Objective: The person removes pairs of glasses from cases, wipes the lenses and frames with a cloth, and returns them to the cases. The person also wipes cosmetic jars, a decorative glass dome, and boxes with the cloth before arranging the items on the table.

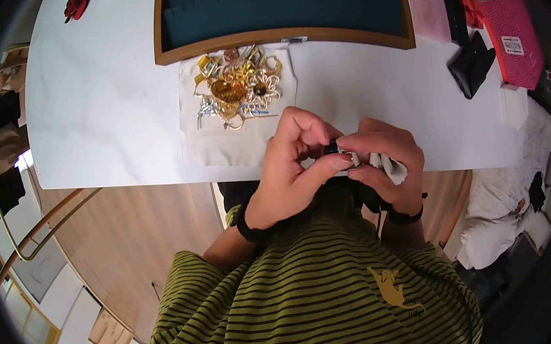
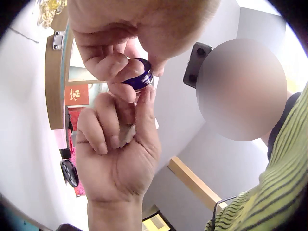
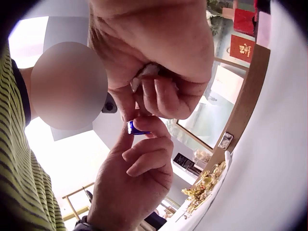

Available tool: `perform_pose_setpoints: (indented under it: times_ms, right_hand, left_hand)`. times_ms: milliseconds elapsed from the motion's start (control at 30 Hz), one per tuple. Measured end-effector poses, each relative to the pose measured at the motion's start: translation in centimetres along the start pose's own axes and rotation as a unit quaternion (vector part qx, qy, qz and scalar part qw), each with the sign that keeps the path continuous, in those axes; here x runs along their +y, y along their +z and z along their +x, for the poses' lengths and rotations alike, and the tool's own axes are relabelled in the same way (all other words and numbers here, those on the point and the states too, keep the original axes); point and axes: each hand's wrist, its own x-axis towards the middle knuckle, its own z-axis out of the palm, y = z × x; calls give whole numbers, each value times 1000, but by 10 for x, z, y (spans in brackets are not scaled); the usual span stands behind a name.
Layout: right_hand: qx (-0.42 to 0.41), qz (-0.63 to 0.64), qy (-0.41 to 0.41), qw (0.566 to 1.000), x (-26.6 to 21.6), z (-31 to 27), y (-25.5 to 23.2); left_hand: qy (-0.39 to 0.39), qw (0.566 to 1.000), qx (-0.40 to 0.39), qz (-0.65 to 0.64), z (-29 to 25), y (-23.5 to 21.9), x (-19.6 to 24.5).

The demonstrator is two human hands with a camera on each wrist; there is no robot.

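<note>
A small round dark-blue piece (image 2: 138,79) with pale lettering on its side is held up between both hands, near the table's front edge. My left hand (image 1: 298,163) pinches it between thumb and fingers. My right hand (image 1: 389,151) meets it from the other side, thumb and forefinger at its rim. Curled into the right palm is a bunched white cloth (image 1: 393,170), one end of it hanging out. A metallic glint shows beside the blue part in the head view. Fingers hide much of the piece, so its exact kind I cannot tell.
Gold and silver jewellery (image 1: 241,86) lies heaped on a white cloth sheet (image 1: 220,147) on the white table (image 1: 103,109). Behind it stands a wood-framed tray (image 1: 223,46) with dark teal lining. A pink bag (image 1: 514,43) and a black pouch (image 1: 471,65) are at the right.
</note>
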Motion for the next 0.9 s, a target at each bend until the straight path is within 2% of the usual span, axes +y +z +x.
perform_pose_setpoints:
  times_ms: [33,67,233,300,367,433,500,733,900]
  right_hand:
    - [17,-6,28,999,-1,-3,2]
    - [74,32,43,996,0,-4,10]
    - [58,-8,47,997,-3,1,8]
    - [38,-79,6,996,0,2,4]
    - [40,-83,3,996,0,1,8]
    - [65,-45,56,995,2,-4,14]
    - [62,-50,58,995,2,-4,15]
    - [53,-53,74,994,-4,-2,15]
    - [49,-55,83,994,-5,-4,21]
  left_hand:
    - [-6,1000,-3,-11,-1,0,-2]
    - [-14,1000,1,-18,-3,-1,-6]
    - [-3,1000,-2,-29,2,3,-4]
    - [6,1000,24,-2,3,6,-2]
    - [-7,999,35,-3,2,3,-8]
    - [-21,999,40,-5,0,3,-7]
    - [-45,998,54,-4,1,6,-4]
    - [-51,996,70,13,3,10,0]
    - [-10,995,65,69,5,7,-3]
